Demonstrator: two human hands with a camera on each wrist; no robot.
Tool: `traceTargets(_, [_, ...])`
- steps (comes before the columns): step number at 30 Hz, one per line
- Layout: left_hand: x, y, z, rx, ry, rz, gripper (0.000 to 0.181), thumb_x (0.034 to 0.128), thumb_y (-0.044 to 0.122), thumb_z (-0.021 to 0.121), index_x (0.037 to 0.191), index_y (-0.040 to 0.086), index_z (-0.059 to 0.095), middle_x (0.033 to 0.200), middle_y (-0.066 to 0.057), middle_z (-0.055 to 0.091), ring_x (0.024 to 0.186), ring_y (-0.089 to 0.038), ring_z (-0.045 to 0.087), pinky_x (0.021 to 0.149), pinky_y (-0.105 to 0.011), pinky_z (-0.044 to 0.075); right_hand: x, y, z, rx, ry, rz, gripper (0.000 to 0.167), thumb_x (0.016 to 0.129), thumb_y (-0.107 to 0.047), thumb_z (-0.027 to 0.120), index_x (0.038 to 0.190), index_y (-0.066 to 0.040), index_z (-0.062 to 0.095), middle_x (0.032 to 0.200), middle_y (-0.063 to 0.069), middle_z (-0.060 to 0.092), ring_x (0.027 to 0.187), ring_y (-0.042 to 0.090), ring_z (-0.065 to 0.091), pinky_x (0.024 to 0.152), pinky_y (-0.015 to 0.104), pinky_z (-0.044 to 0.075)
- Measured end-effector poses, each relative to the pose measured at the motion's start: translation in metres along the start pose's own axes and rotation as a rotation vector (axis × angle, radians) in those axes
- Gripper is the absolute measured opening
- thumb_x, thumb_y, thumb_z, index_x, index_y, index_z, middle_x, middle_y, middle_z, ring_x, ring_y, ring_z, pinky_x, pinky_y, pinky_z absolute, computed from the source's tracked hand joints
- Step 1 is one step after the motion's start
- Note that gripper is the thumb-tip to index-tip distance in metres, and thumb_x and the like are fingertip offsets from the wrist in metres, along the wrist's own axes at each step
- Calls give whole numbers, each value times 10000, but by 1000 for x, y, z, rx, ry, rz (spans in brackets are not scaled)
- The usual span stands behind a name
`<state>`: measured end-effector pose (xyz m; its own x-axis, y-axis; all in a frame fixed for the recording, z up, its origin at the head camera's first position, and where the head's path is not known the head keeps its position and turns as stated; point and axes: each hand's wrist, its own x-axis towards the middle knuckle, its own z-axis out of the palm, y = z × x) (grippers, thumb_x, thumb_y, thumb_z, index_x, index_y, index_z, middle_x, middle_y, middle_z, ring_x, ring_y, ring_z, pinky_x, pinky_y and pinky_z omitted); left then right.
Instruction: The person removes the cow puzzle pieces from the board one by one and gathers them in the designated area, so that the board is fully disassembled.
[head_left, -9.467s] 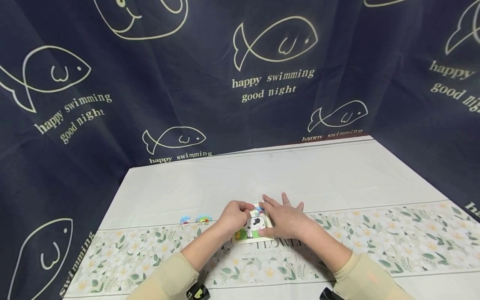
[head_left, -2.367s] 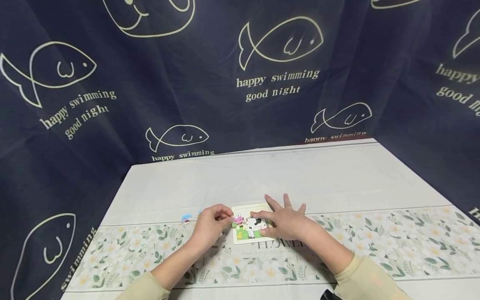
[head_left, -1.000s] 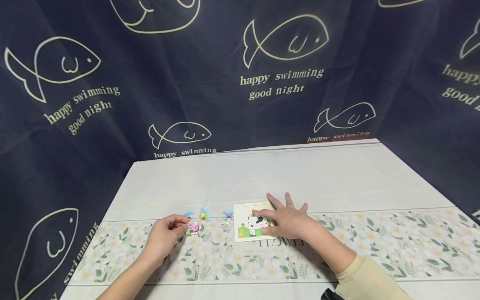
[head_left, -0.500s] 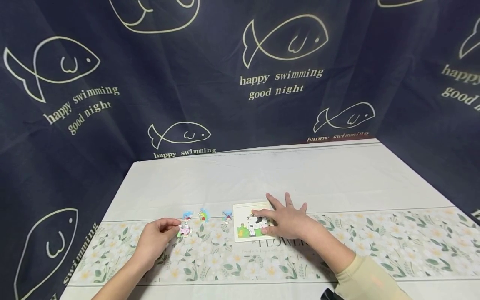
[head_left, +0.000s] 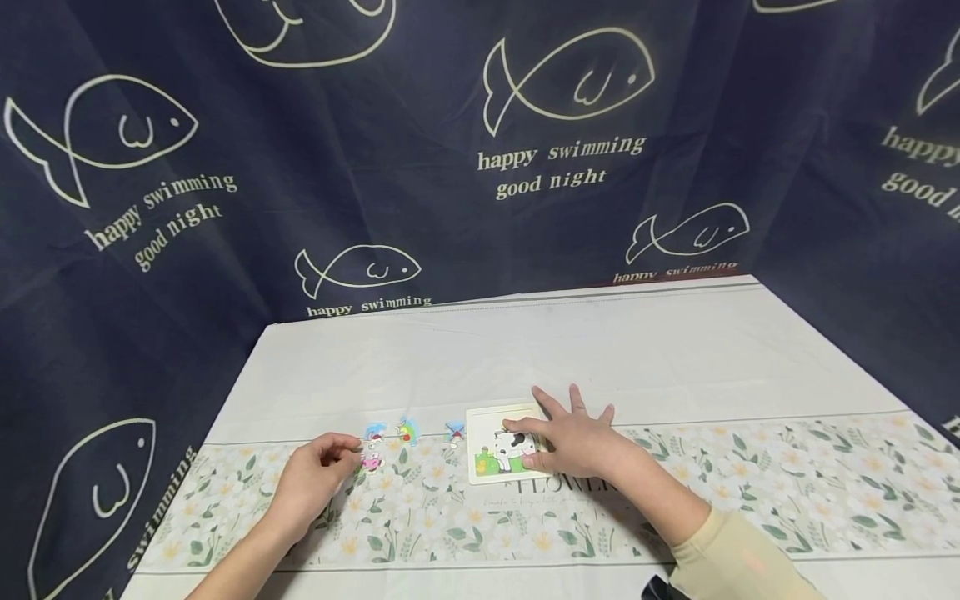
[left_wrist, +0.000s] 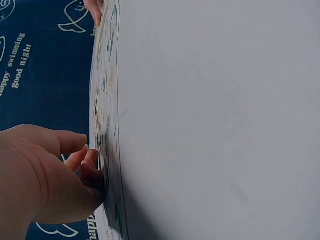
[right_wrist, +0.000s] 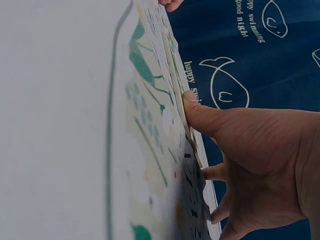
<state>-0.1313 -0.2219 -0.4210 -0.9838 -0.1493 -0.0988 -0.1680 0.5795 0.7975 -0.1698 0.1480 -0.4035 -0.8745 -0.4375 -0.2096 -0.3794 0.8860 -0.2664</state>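
The left hand (head_left: 311, 479) had its grip curled at the pink piece (head_left: 372, 461) — any hold was unclear; the right hand (head_left: 576, 442) lay spread on the cow puzzle (head_left: 482, 427), 3 other pieces (head_left: 407, 432) between them on the desk (head_left: 525, 358).

The left hand (head_left: 313, 475) and right hand (head_left: 577, 446) are bare. A pale khaki sleeve (head_left: 731, 546) bears a faint orange mark (head_left: 754, 563); a black piece (head_left: 657, 588) shows beside it.

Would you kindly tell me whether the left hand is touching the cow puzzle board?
Apart: the head view shows a stretch of floral tablecloth between the left hand and the board.
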Motion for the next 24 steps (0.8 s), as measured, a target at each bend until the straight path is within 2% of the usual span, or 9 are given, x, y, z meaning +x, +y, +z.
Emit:
traceTargets(6, [-1, 0, 1, -11, -3, -9, 176, 970, 109, 658, 1125, 33, 695, 933, -59, 620, 814, -209, 508, 660, -287, 428, 0, 0, 0, 8, 7, -1, 583, 930, -572, 625, 1481, -453, 477, 1674, 94, 171, 1443, 603, 63, 908, 898, 130])
traceTargets(9, [-1, 0, 1, -20, -5, -9, 185, 972, 111, 659, 1131, 21, 689, 938, -61, 622, 821, -210, 510, 664, -291, 429, -1, 0, 1, 28, 19, -3, 649, 923, -559, 646, 1519, -415, 434, 1670, 101, 184, 1440, 605, 70, 905, 900, 123])
traceTargets(14, [-2, 4, 1, -11, 9, -10, 206, 973, 140, 659, 1150, 36, 680, 943, -54, 614, 829, -206, 503, 669, -290, 422, 0, 0, 2, 49, 36, 24, 845, 892, -563, 686, 1588, -219, 352, 1666, 93, 205, 1444, 596, 82, 910, 898, 102])
traceTargets(17, [-3, 7, 2, -15, 20, 2, 214, 982, 155, 652, 1166, 49, 676, 942, -60, 602, 817, -206, 499, 660, -289, 422, 2, 0, 2, 46, 32, 39, 904, 884, -581, 687, 1588, -136, 336, 1669, 81, 202, 1449, 588, 83, 913, 896, 101])
traceTargets(24, [-3, 15, 12, -71, -6, 47, 193, 992, 132, 635, 1160, 47, 674, 931, -63, 620, 815, -203, 526, 632, -283, 442, 3, 1, 2, 35, 32, 42, 902, 885, -587, 679, 1588, -136, 337, 1672, 78, 191, 1449, 589, 79, 910, 897, 100])
